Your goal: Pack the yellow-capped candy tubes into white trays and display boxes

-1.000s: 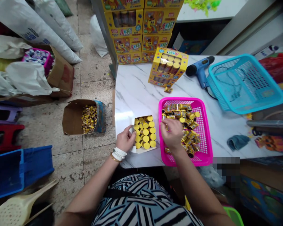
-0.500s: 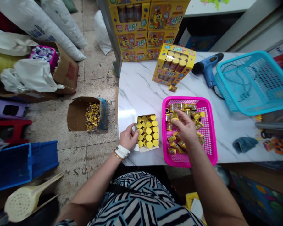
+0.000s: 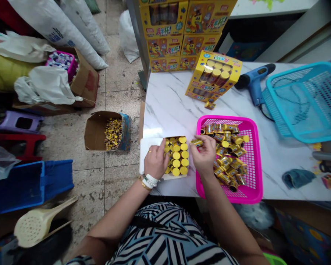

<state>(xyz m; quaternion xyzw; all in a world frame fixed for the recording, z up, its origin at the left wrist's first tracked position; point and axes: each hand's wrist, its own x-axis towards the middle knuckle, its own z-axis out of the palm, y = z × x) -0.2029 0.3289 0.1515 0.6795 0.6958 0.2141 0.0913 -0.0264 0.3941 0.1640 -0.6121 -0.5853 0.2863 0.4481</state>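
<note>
A small carton [image 3: 178, 176] packed with upright yellow-capped tubes [image 3: 176, 163] stands on the marbled table in front of me. My left hand [image 3: 155, 161] lies over the carton's left side, index finger and thumb stretched apart and touching the caps there; its other fingers are partly hidden. Just right of the carton, my right hand [image 3: 205, 154] pinches one small yellow tube [image 3: 196, 142] between thumb and fingers, above the left rim of a pink basket [image 3: 257, 162]. Inside that basket lie many loose tubes of the same kind [image 3: 231, 169].
Behind the basket stands a yellow display box [image 3: 213, 77], with a single tube [image 3: 210, 105] by it. Stacked yellow boxes [image 3: 165, 48] rise at the back. To the right are a blue heat gun [image 3: 255, 82], a turquoise basket [image 3: 289, 129] and a blue cloth [image 3: 298, 178].
My right hand has come left out of the pink basket with a tube, toward the carton. My left hand has moved from the carton's side onto its caps. The view has shifted slightly.
</note>
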